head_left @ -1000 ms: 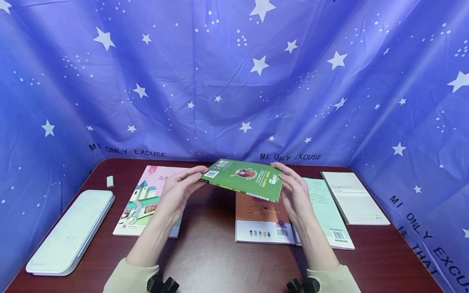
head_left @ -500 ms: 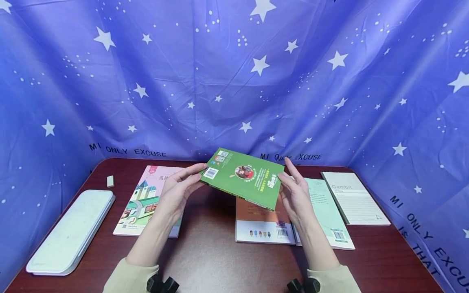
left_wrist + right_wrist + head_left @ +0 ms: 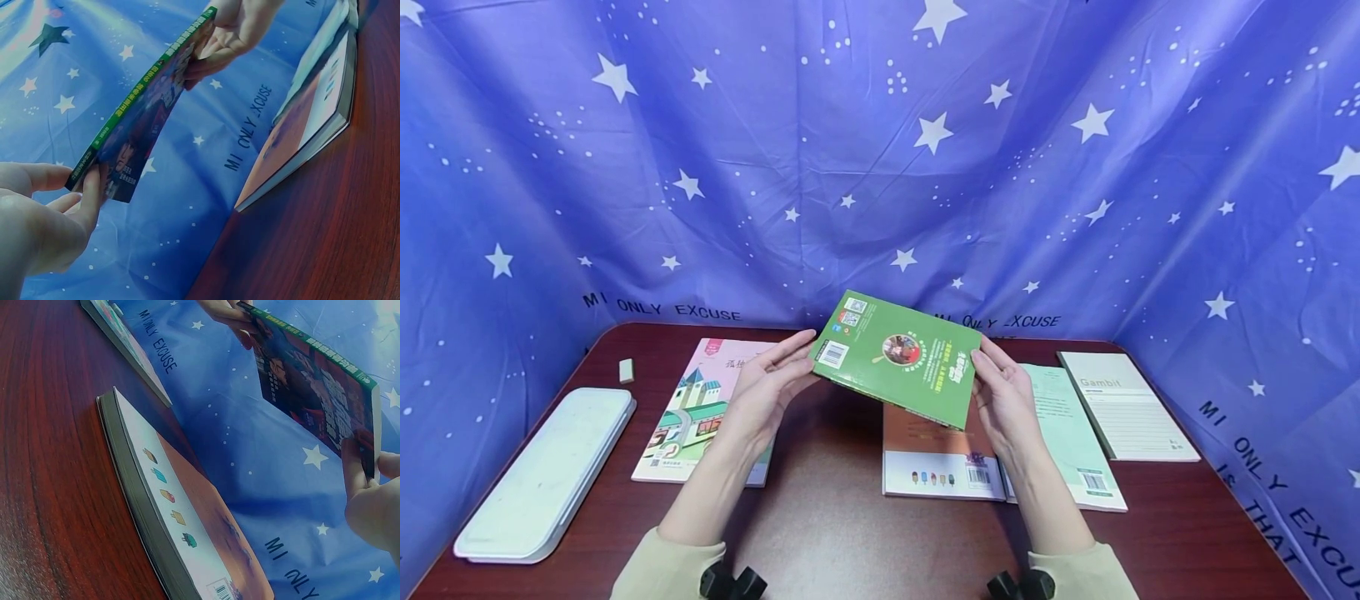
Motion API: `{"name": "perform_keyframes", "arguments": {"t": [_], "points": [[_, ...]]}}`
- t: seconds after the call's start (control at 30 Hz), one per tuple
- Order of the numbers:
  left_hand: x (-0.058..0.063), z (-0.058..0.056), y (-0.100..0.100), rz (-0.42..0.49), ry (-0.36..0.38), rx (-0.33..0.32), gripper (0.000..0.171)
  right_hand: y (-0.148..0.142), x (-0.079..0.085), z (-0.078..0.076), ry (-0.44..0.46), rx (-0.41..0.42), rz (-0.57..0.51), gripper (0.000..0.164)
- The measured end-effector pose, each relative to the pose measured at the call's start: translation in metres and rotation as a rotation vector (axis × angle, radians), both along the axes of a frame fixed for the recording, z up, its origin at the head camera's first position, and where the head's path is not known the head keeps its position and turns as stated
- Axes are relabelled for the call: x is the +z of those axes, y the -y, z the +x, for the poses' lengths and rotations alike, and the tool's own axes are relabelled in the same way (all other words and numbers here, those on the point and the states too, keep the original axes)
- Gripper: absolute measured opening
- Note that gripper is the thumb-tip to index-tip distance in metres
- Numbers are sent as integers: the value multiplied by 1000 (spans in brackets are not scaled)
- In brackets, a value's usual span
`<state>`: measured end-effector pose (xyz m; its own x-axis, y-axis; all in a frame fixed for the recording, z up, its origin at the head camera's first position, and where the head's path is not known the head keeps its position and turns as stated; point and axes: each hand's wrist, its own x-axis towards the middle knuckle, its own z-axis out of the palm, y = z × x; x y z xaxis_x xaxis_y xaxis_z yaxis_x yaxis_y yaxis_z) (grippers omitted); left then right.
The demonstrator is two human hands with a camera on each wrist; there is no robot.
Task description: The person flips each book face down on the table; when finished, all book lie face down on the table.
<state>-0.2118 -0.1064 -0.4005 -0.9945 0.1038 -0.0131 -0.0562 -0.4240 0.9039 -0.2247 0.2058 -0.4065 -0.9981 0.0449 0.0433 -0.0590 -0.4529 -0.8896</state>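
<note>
A thin green book [image 3: 895, 358] is held up in the air above the table, its back cover with barcode and round picture tilted toward the head camera. My left hand [image 3: 775, 383] pinches its left end between thumb and fingers. At the opposite end, my right hand [image 3: 1003, 387] grips the edge, thumb on the green cover. From below, both wrist views show the book's dark front cover [image 3: 140, 134] and fingers pressed against it. Under the raised book lies an orange and white book [image 3: 940, 475], partly hidden by it.
At left on the dark red table [image 3: 820, 533] lie a pink book [image 3: 685, 433], a white case [image 3: 546, 475] and an eraser [image 3: 626, 371]. To the right are a pale green book [image 3: 1067, 433] and a Gambit notebook [image 3: 1127, 408]. A starry blue curtain [image 3: 865, 167] stands behind.
The green book has tilted up, so more of its back cover faces the head camera and its far edge is higher. My right fingers lifted off, then came back behind it.
</note>
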Motion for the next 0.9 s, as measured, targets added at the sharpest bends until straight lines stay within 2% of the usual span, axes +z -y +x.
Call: {"name": "perform_keyframes", "arguments": {"t": [0.17,0.3,0.53,0.63,0.8,0.9], "points": [[0,1,1,-5,-24,-13,60,0,0,0,20,-12,30,57],[-1,1,1,-15,-32,-26,61,-1,0,1,35,-2,98,57],[-2,0,1,-34,-1,-24,61,-3,1,3,37,104,178,58],[-2,0,0,-41,16,-26,63,-3,1,4,44,185,185,70],[-2,0,0,-53,39,-33,66,-3,0,4,31,329,151,104],[-3,-1,0,-61,55,-34,66,-2,-1,4,11,370,139,112]]}}
